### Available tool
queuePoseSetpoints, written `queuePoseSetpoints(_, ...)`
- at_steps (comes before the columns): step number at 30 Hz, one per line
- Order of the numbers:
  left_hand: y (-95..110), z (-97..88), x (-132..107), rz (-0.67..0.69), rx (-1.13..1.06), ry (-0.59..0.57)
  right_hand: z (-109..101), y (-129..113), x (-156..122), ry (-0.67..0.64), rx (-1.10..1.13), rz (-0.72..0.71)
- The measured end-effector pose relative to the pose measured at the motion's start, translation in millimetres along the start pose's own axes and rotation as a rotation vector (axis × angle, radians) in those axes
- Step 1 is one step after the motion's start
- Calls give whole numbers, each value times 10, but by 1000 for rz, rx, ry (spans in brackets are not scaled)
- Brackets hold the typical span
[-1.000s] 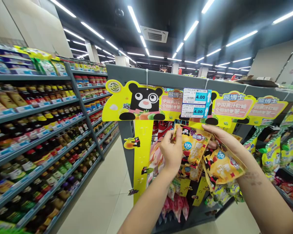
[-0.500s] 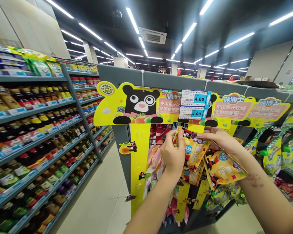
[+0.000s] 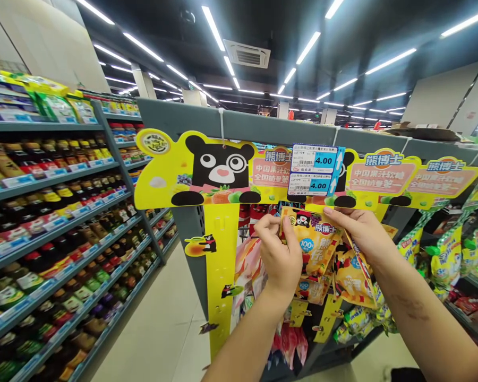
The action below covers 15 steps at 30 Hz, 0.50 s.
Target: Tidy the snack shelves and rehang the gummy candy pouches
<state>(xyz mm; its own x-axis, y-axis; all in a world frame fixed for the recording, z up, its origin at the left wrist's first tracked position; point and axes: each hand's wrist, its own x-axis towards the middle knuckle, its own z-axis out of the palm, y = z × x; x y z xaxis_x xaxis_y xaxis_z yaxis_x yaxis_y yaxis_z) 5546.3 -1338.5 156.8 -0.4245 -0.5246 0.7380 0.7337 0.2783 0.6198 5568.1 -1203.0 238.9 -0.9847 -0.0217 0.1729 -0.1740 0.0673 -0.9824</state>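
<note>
A yellow-orange candy bag (image 3: pixel 316 241) with a bear print hangs just under the yellow bear display board (image 3: pixel 207 170). My left hand (image 3: pixel 279 254) pinches the bag's upper left corner. The fingers of my right hand (image 3: pixel 356 228) are closed on its upper right edge. More bags of the same kind (image 3: pixel 352 278) hang behind and below my right wrist. Two blue price tags (image 3: pixel 314 170) reading 4.00 sit right above the bag.
Long shelves of bottles and jars (image 3: pixel 56 223) run down the left side of a tiled aisle (image 3: pixel 159 329). The grey end-cap rack (image 3: pixel 263 127) carries the display. Green and yellow snack bags (image 3: pixel 446 254) hang at the right.
The view has shifted right and closer to the display. Both hands have stayed on the top of the bag, with the right hand's bags swung slightly down.
</note>
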Motion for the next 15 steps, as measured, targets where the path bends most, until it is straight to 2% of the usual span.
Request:
queuePoseSetpoints(2, 23, -60, 32, 143, 83, -65, -13, -61, -9, 40, -71, 33)
queuePoseSetpoints(4, 36, -120, 44, 234, 129, -140, -29, -130, -6, 63, -185, 129)
queuePoseSetpoints(8, 57, -215, 9, 203, 5, -192, -32, -225, 1, 27, -224, 261)
queuePoseSetpoints(15, 91, -230, -57, 196, -24, -186, -27, -205, -75, -86, -41, 232)
